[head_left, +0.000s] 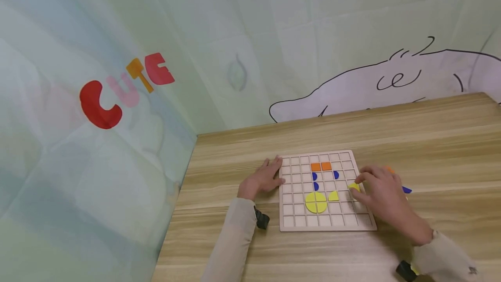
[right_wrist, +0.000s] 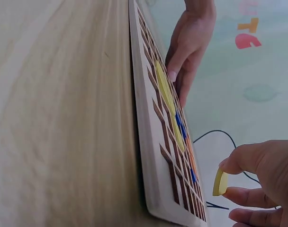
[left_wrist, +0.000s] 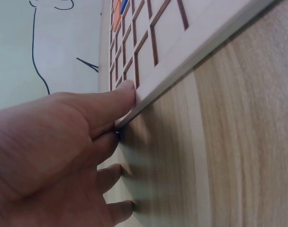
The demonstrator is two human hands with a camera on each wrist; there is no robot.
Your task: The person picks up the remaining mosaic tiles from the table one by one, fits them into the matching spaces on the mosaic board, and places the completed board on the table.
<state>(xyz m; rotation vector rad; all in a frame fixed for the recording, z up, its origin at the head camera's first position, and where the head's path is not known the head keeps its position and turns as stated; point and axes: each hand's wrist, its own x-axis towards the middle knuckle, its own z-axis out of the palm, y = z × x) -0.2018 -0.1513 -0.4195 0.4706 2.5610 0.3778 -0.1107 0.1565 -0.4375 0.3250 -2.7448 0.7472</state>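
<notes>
A pale wooden grid board [head_left: 288, 221] lies on the table. My left hand [head_left: 263, 178] rests at its left edge; in the left wrist view the thumb [left_wrist: 122, 97] touches the rim and the other fingers extend beside it. Over the board's right side, my right hand [head_left: 385, 195] pinches a small yellow piece [right_wrist: 220, 183] between thumb and finger. On the board are a yellow disc of quarter pieces [head_left: 311, 207], a lone yellow quarter-circle [head_left: 334, 196], two orange squares [head_left: 326, 166] and small blue half-circles [head_left: 336, 175]. The held piece's full outline is partly hidden.
Beyond my right hand, a blue piece [head_left: 407, 190] and an orange piece [head_left: 390, 169] show in part on the wooden table [head_left: 450, 142]. A printed cloth wall [head_left: 242, 47] stands behind and to the left of the table. Dark straps with devices [head_left: 262, 219] sit at the wrists.
</notes>
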